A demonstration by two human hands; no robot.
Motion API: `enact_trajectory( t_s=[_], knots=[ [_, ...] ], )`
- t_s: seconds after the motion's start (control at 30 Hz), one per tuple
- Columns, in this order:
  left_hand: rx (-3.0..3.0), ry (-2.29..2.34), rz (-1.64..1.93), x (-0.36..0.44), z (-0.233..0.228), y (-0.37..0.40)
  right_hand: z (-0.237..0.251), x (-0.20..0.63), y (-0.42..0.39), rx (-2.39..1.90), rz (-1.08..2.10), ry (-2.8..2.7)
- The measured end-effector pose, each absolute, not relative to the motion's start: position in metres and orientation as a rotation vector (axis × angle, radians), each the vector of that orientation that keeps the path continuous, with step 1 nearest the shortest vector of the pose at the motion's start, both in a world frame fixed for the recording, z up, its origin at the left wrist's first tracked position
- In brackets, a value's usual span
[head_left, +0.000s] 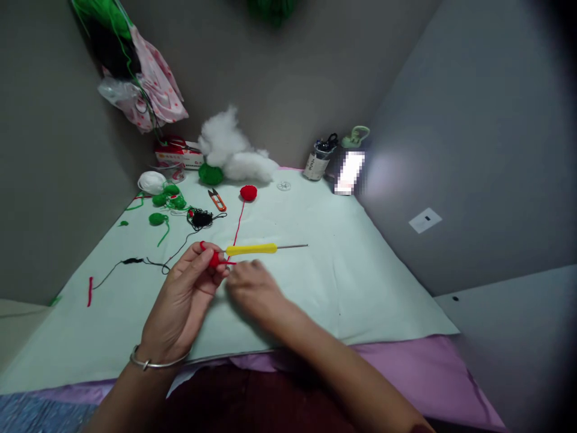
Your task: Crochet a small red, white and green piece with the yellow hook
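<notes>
- Left hand (187, 294): raised a little over the pale green mat (360, 288), fingers curled inward; thumb and fingertips pinch a small red crochet piece (215, 259). A metal bangle sits on the wrist.
- Right hand (252, 287): just right of the left hand, blurred; fingers bent down, tips close to the red piece. Whether it grips anything cannot be told.
- Crochet hook (259, 248): yellow handle, bare metal shaft pointing right; lies level just above both hands, its left end at the red piece. Which hand bears it is unclear.
- Red yarn strand (238, 225): runs from the piece in the fingers up the mat to a small red yarn ball (248, 192).
- Orange-handled snips (217, 199): left of the red ball, flat on the mat.
- Black thread tangle (201, 219): near the snips; a black strand trails left across the mat.
- Green yarn bits (164, 201): scattered at far left; a larger green ball (210, 174) sits against white stuffing (234, 153) at the wall.
- Jar (317, 161): far edge of the mat, right of the stuffing.
</notes>
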State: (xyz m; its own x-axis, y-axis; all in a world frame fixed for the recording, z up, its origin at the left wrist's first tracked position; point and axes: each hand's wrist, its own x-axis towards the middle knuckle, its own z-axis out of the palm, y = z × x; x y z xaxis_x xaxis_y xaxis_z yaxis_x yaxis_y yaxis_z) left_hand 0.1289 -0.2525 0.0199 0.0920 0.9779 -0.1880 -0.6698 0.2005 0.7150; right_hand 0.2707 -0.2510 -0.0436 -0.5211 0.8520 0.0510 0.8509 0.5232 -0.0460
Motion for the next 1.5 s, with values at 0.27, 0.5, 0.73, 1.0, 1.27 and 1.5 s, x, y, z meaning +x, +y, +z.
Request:
enact_trajectory(
  t_s=[0.27,0.5,0.73,1.0,1.27,1.5],
  knots=[
    [0.558,0.683,1.100,0.148,0.008,-0.244,-0.001,0.423,-0.262,-2.122,-0.099,-2.175],
    [0.724,0.650,0.935,0.177,-0.011,-0.202,-0.002,0.361,-0.241,-1.264,1.062,-1.779],
    [0.780,0.679,0.874,0.179,-0.040,-0.177,-0.036,0.357,-0.207,-1.153,1.226,-1.384],
    [0.775,0.674,0.864,0.175,-0.050,-0.178,-0.041,0.356,-0.213,-1.176,1.271,-1.342],
    [0.775,0.611,0.827,0.174,-0.045,-0.183,-0.042,0.357,-0.213,-1.286,1.167,-1.324],
    [0.800,0.581,0.849,0.172,-0.040,-0.190,-0.039,0.357,-0.213,-1.303,1.095,-1.160]
  ],
)
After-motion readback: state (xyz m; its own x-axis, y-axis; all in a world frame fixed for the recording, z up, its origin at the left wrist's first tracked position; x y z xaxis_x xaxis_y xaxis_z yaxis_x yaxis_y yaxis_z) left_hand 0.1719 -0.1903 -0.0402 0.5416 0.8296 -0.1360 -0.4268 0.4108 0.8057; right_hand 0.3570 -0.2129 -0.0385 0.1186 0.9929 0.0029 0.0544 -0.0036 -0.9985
